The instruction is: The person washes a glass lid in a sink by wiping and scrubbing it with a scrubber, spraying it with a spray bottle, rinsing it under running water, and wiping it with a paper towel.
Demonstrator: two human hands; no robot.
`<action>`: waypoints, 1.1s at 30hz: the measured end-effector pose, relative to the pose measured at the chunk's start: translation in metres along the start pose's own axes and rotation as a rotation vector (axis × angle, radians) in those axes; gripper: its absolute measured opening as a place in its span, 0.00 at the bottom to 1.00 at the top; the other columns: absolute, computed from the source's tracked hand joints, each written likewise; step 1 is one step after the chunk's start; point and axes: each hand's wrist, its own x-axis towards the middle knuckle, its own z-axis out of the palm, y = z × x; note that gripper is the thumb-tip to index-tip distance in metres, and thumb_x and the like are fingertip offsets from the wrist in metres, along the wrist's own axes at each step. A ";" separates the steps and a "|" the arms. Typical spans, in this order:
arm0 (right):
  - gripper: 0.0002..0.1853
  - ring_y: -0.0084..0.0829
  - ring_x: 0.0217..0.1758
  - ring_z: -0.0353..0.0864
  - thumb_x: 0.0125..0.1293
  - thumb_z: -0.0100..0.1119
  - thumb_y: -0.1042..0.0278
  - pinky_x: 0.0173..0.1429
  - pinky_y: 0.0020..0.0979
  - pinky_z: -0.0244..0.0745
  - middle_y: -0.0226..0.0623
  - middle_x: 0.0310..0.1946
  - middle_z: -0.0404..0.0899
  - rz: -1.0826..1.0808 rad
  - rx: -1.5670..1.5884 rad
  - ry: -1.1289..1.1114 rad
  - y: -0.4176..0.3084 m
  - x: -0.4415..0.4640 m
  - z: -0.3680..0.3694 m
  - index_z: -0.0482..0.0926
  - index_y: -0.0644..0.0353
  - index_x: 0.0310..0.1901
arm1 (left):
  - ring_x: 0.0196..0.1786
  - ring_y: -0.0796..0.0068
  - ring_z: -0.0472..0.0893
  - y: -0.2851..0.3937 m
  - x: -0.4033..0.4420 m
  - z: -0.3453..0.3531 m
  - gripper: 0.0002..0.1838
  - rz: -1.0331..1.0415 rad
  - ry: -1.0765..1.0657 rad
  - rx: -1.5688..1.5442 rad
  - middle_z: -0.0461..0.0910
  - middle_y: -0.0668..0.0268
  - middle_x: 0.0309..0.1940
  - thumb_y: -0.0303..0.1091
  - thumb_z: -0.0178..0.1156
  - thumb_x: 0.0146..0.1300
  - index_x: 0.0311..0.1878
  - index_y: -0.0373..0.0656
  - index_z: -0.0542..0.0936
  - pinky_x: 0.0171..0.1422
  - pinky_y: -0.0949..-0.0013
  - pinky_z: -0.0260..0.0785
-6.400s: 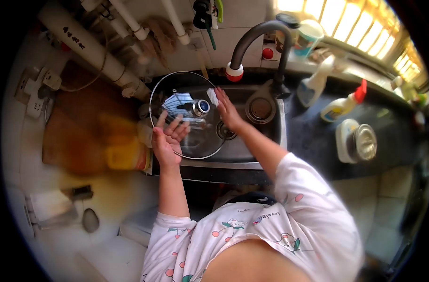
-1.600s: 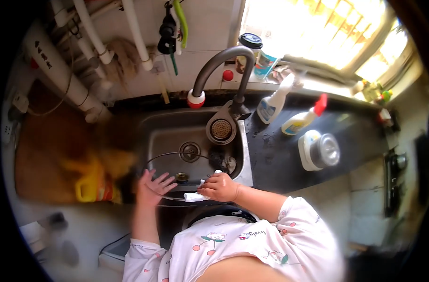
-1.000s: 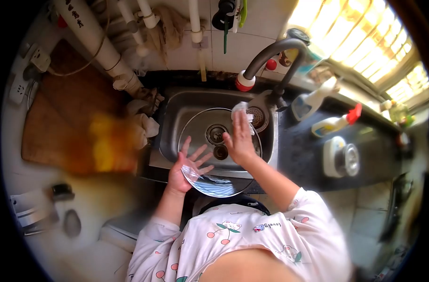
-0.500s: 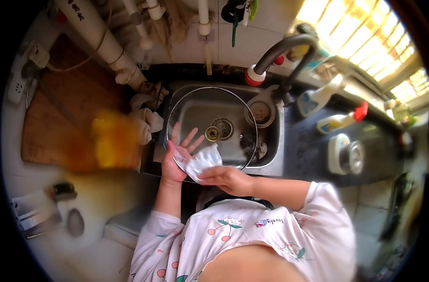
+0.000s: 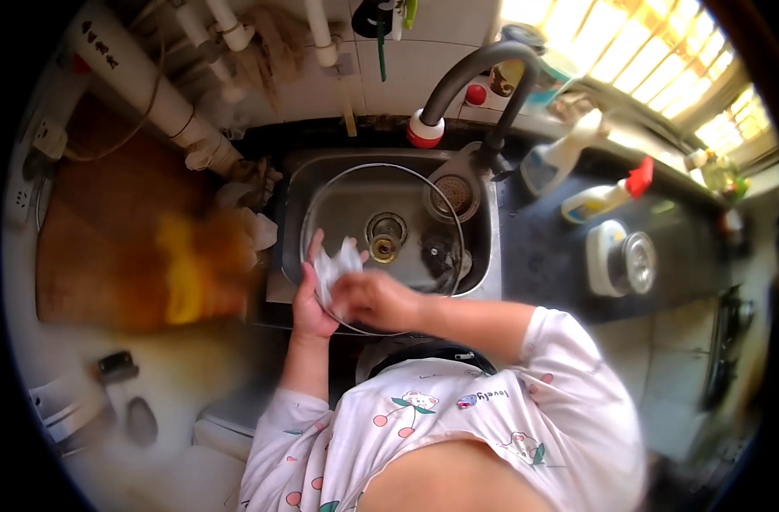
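A round clear glass lid with a thin metal rim is held over the steel sink. A small yellowish knob shows at its middle. My left hand supports the lid at its near left edge, thumb by the rim and fingers spread behind the glass. My right hand is closed on a crumpled white cloth, pressed against the lid's left side over my left palm. The right fingertips are blurred, and the cloth hides part of the left fingers.
A grey faucet arches over the sink's far right. Spray bottles and a white bottle stand on the dark counter to the right. A wooden board and a blurred yellow-orange object are at left.
My right hand has moved left and up with the cloth, which now covers more of my left palm and fingers. The whole view has shifted a little.
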 end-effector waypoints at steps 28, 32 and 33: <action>0.14 0.44 0.40 0.76 0.45 0.59 0.81 0.43 0.35 0.74 0.43 0.40 0.73 0.331 -0.503 0.553 0.034 -0.040 -0.096 0.77 0.59 0.37 | 0.68 0.48 0.55 0.001 0.001 0.016 0.36 -0.079 -0.100 0.110 0.54 0.51 0.67 0.61 0.48 0.60 0.69 0.66 0.49 0.63 0.40 0.52; 0.14 0.42 0.44 0.74 0.43 0.60 0.79 0.47 0.36 0.72 0.42 0.38 0.74 0.312 -0.249 0.218 0.008 -0.068 -0.048 0.78 0.57 0.35 | 0.68 0.48 0.56 0.000 -0.001 0.011 0.36 -0.046 -0.077 0.137 0.55 0.52 0.67 0.61 0.48 0.60 0.69 0.66 0.49 0.63 0.40 0.52; 0.15 0.42 0.43 0.74 0.43 0.61 0.79 0.46 0.35 0.72 0.42 0.37 0.73 0.329 -0.150 0.106 0.002 -0.078 -0.036 0.79 0.57 0.37 | 0.68 0.48 0.56 0.001 0.000 0.009 0.36 -0.036 -0.064 0.148 0.55 0.52 0.67 0.61 0.48 0.60 0.69 0.66 0.49 0.64 0.40 0.52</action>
